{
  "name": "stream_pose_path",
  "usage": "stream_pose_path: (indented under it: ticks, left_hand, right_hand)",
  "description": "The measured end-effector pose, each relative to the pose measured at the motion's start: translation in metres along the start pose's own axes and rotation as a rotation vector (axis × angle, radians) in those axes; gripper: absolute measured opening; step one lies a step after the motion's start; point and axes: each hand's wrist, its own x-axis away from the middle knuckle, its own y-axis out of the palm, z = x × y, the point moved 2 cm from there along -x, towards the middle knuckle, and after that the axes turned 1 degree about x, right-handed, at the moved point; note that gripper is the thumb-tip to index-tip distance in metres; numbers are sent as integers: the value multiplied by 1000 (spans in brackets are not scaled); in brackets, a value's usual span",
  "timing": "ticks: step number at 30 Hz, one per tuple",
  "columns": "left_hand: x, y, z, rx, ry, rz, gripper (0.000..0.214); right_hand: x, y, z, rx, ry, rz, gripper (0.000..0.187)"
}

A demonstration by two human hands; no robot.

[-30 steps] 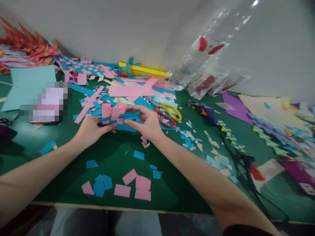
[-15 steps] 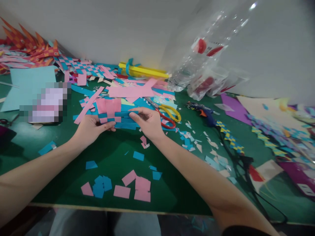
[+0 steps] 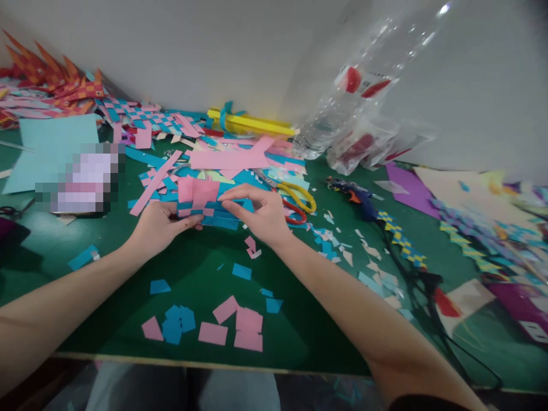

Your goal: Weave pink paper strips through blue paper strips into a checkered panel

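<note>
Pink and blue paper strips are interlaced into a small woven paper piece [image 3: 197, 197], held just above the green table. My left hand [image 3: 159, 228] is closed on its left and lower edge, the thumb lying along the front. At the piece's right side my right hand [image 3: 261, 212] pinches a blue strip between thumb and fingertips. The pink strip ends stand up at the top of the weave. Just right of my right hand lie scissors [image 3: 299, 197] with a yellow and a red handle, partly hidden behind it.
Pink and blue paper scraps [image 3: 248, 329] lie near the table's front edge. A clear plastic bottle [image 3: 338, 108] leans by the wall. A glue gun [image 3: 357, 197] with a black cable rests to the right. A blurred-out phone-like object [image 3: 85, 180] stands left.
The woven piece has shifted slightly right and tilted, its front now looking narrower. My right hand's fingertips have slid left along the blue strip, closer to the pink part.
</note>
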Motion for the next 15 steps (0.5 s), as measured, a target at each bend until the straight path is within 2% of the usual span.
stream_pose_path:
  ticks: [9,15]
  left_hand:
    - [1,1,6,-77,22,14,26]
    - [2,1,3,-41,21,-2,28]
  right_hand:
    - [1,2,0,161,-100,-46,15]
    - [2,4,2,212,-180,-41,13]
